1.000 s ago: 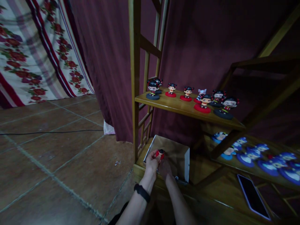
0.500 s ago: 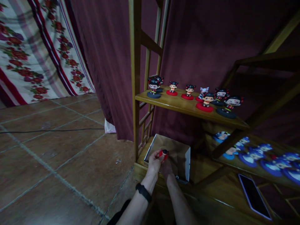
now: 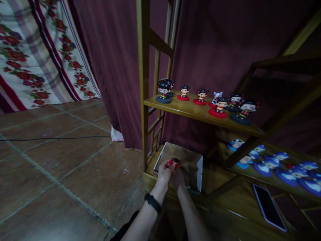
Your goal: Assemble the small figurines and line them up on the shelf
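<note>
My left hand (image 3: 164, 171), with a black band on its wrist, pinches a small figurine (image 3: 175, 162) that has black hair and a red part. It is held over a shallow cardboard box (image 3: 189, 157) on the lowest shelf. My right hand (image 3: 177, 179) is just below and to the right of the figurine, over the box. Its fingers are dim and mostly hidden, so whether they touch the figurine is unclear.
Several figurines on red or dark bases, one a red-based figurine (image 3: 218, 108), stand on the wooden shelf (image 3: 185, 107) above. Blue-based figurines (image 3: 268, 164) occupy a lower right shelf. A phone (image 3: 269, 207) lies at lower right. A black cable (image 3: 62, 138) crosses the tiled floor.
The whole view has shifted slightly. Both hands stay over the box, and the left still holds the figurine, which seems turned a little.
</note>
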The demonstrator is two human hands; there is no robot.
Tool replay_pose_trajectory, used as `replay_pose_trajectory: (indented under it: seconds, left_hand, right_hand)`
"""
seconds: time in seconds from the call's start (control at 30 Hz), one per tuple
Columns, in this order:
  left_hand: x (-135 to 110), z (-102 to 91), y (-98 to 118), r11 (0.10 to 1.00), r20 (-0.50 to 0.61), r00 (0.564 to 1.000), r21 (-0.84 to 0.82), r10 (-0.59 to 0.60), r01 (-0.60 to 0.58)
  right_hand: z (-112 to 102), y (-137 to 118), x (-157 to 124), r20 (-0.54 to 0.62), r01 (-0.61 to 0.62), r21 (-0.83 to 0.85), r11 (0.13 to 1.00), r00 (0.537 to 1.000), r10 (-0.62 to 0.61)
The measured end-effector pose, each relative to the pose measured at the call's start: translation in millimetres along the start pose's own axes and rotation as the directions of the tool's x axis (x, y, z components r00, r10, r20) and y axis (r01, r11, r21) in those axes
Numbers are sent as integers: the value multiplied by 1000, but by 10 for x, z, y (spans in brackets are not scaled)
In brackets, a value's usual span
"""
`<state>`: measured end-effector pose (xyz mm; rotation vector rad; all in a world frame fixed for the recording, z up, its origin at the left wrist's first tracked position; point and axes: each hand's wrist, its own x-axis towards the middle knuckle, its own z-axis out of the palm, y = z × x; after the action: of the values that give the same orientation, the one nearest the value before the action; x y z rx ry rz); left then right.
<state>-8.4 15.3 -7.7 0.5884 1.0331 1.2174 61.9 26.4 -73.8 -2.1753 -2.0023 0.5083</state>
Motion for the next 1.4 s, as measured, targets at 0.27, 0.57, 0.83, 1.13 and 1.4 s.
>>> replay_pose_trajectory:
  seconds: [0.27,0.57,0.83,1.13,1.4]
  left_hand:
    - [26,-30,11,1000,5,1000,-17,4,-4]
    - [57,-77,59,999,-13,1000,-51,-16,16]
    - [94,-96,18,1000,-22,1000,-25,-14,14]
    - [87,-79,0,999,-6,1000,-19,-30,30]
    - [61,-70,41,999,-13,999,-32,-41,41]
  right_hand:
    - [-173,-19,-88,70,-116,13,993,991,115]
    - [-376,33,-143,158,-148,-10,989,976,147]
    - [-328,226,-140,138,-66,3,998,988,65]
    - [-314,305,-176,116,-111,-44,993,986,116]
    - [-406,235,-243,89,-78,-63,995,992,84]
